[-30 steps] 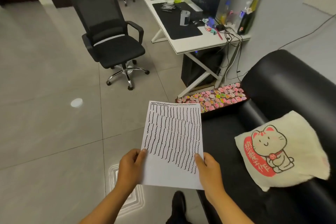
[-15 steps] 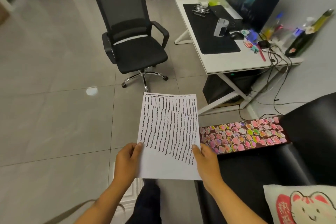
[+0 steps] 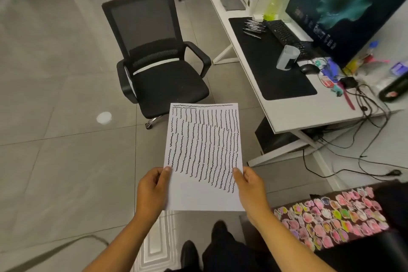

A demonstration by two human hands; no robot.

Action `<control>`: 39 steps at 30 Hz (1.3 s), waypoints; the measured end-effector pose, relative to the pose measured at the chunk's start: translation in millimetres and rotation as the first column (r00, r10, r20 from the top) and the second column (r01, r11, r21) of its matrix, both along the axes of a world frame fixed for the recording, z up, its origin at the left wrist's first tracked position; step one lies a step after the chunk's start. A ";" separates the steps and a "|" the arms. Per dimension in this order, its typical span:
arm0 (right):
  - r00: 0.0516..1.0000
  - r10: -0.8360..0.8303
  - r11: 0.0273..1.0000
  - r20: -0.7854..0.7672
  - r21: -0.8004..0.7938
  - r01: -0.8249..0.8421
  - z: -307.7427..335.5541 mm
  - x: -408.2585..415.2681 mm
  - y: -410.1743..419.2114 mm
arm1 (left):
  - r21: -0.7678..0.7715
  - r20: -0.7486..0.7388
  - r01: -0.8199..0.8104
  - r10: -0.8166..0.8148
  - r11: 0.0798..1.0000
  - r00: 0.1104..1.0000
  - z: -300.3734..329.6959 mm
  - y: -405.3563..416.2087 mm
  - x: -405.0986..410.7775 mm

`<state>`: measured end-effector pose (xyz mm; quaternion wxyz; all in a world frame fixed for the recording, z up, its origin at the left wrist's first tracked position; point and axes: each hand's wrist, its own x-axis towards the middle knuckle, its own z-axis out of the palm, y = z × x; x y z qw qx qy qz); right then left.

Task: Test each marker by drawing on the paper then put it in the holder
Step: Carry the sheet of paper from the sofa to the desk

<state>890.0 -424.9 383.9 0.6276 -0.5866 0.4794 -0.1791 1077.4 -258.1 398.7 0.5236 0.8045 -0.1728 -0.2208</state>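
I am holding the paper (image 3: 204, 157) in 2 hands, left hand (image 3: 152, 190) and right hand (image 3: 251, 190) each pinching a lower edge, short of the desk (image 3: 284, 117); its wavy black lines spell nothing legible. On the desk, markers (image 3: 254, 27) are lying beyond the grey holder (image 3: 287, 57).

An office chair (image 3: 154, 66) stood between the person and the counter (image 3: 287, 117). On the counter's black mat (image 3: 265, 68), bare room lay between the markers (image 3: 254, 27) and the holder (image 3: 287, 58); a keyboard (image 3: 284, 33) bordered the far side.
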 end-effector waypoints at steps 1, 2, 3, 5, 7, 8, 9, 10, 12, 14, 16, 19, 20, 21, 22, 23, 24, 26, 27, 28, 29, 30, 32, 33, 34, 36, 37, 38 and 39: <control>1.000 0.006 1.000 0.007 0.011 -0.006 -0.4 12.7 -12.4 | 0.001 0.001 0.002 -0.002 1.000 1.000 -0.2 -13.0 13.3; 1.000 0.009 1.000 0.012 0.021 -0.009 -2.1 24.8 -25.3 | 0.003 -0.001 0.006 -0.006 1.000 1.000 -1.0 -26.6 26.0; 1.000 0.008 1.000 0.016 0.028 -0.008 -5.1 36.7 -39.2 | 0.007 -0.006 0.010 -0.010 1.000 1.000 -2.4 -41.1 38.7; 1.000 0.003 0.999 0.012 0.034 -0.003 -11.4 61.4 -70.8 | 0.015 -0.010 0.011 -0.011 1.000 1.000 -6.4 -73.3 64.7; 1.000 0.003 0.999 0.012 0.034 -0.004 -16.9 88.2 -108.4 | 0.020 -0.002 0.009 -0.009 1.000 1.000 -11.0 -111.3 91.6; 1.000 0.006 0.999 0.015 0.032 -0.006 -18.8 101.5 -128.3 | 0.022 -0.003 0.010 -0.010 1.000 1.000 -12.4 -131.5 104.5; 1.000 0.010 1.000 0.013 0.026 -0.011 -19.7 114.4 -148.4 | 0.024 -0.007 0.011 -0.011 1.000 1.000 -13.1 -151.6 117.1; 1.000 0.017 1.000 0.007 0.014 -0.018 -19.4 127.0 -169.2 | 0.026 -0.010 0.012 -0.012 1.000 1.000 -13.1 -172.1 129.8; 0.999 0.035 0.999 -0.007 0.001 -0.035 -15.2 148.6 -208.2 | 0.039 -0.006 0.022 -0.021 0.999 1.000 -9.8 -210.8 152.3; 0.999 0.045 0.999 -0.019 -0.006 -0.045 -8.6 168.0 -245.2 | 0.042 -0.002 0.041 -0.040 0.998 0.999 -4.9 -249.3 173.4; 0.999 0.037 0.999 -0.034 -0.011 -0.038 -0.1 187.0 -278.7 | 0.051 -0.006 0.055 -0.054 0.997 0.998 0.1 -285.0 192.5; 1.000 0.013 1.000 -0.020 0.010 -0.013 10.8 212.5 -320.5 | 0.062 0.037 0.055 -0.058 0.997 0.998 4.9 -330.8 222.1; 1.000 0.004 1.000 -0.014 0.014 -0.003 13.4 220.4 -332.8 | 0.074 0.041 0.059 -0.063 0.995 0.997 5.1 -344.4 231.6; 1.000 -0.005 1.000 -0.015 0.012 0.005 15.8 228.6 -345.2 | 0.088 0.040 0.072 -0.075 0.994 0.996 4.9 -358.7 241.3; 1.000 -0.016 1.000 -0.021 0.013 0.016 17.2 237.1 -357.2 | 0.100 0.038 0.084 -0.088 0.991 0.995 3.3 -372.4 251.2; 0.999 -0.021 1.000 -0.035 0.013 0.022 17.4 246.1 -368.8 | 0.113 0.047 0.094 -0.100 0.989 0.994 0.3 -386.0 261.4; 0.998 -0.027 1.000 -0.049 0.010 0.027 17.4 255.5 -380.3 | 0.123 0.057 0.099 -0.107 0.987 0.993 -3.0 -400.6 272.6; 0.996 -0.046 0.999 -0.078 0.018 0.047 15.0 271.1 -400.0 | 0.133 0.061 0.118 -0.127 0.984 0.990 -7.8 -425.1 291.6; 0.994 -0.064 0.997 -0.089 0.030 0.067 12.3 279.8 -412.2 | 0.137 0.057 0.134 -0.143 0.982 0.988 -12.8 -439.4 302.9; 0.992 -0.074 0.996 -0.101 0.038 0.078 14.1 283.9 -417.5 | 0.137 0.049 0.145 -0.153 0.980 0.987 -14.2 -446.1 307.3; 0.989 -0.096 0.994 -0.109 0.038 0.101 13.1 293.9 -430.1 | 0.133 0.041 0.170 -0.177 0.976 0.983 -17.5 -461.3 319.3; 0.986 -0.120 0.992 -0.118 0.031 0.125 11.5 306.0 -445.1 | 0.125 0.033 0.200 -0.205 0.972 0.978 -20.8 -479.8 334.4; 0.977 -0.168 0.985 -0.133 0.023 0.172 10.2 330.9 -474.0 | 0.108 -0.002 0.248 -0.249 0.963 0.969 -25.8 -517.9 364.9; 0.970 -0.191 0.980 -0.148 0.027 0.197 11.3 343.2 -487.4 | 0.106 -0.023 0.269 -0.268 0.957 0.963 -26.1 -536.8 379.0; 0.963 -0.214 0.975 -0.165 0.032 0.222 12.7 354.6 -499.3 | 0.100 -0.032 0.285 -0.283 0.953 0.959 -25.7 -554.4 392.6; 0.947 -0.254 0.962 -0.195 0.053 0.269 14.4 373.5 -519.7 | 0.103 -0.038 0.322 -0.320 0.941 0.947 -28.1 -584.4 416.4; 0.938 -0.279 0.953 -0.207 0.062 0.297 14.7 381.7 -529.4 | 0.109 -0.044 0.353 -0.350 0.929 0.936 -28.3 -599.0 426.9; 0.927 -0.304 0.943 -0.220 0.071 0.326 15.2 389.5 -538.9 | 0.117 -0.049 0.384 -0.381 0.916 0.923 -27.8 -613.9 437.1; 0.917 -0.323 0.933 -0.235 0.081 0.350 15.6 396.1 -548.0 | 0.124 -0.052 0.409 -0.406 0.904 0.912 -28.1 -628.2 446.5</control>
